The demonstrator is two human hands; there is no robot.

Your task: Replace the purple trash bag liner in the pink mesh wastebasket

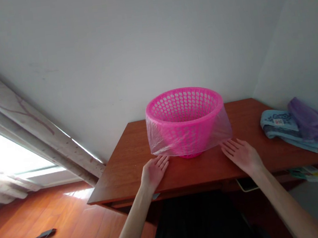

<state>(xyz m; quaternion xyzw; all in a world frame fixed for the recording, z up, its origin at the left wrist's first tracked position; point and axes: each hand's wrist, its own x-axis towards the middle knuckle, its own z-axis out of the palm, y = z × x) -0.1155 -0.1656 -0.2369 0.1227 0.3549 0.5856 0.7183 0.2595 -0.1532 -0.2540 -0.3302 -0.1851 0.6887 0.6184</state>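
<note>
A bright pink perforated plastic basket stands upright on the brown wooden table. Thin translucent purplish plastic, a bag, hangs around the outside of its upper part, with the lower edge flaring away from the wall. My left hand is at the bag's lower left corner, palm up, fingers stretched out. At the lower right corner, my right hand lies with its fingers spread, fingertips by the bag's edge. Neither hand grips anything; whether the fingertips touch the plastic I cannot tell.
On the table's right lie a folded light blue towel and a crumpled purple plastic bag. A wall stands directly behind. Below the tabletop, a phone-like object sits in an open shelf. Curtains hang at left; a black adapter lies on the floor.
</note>
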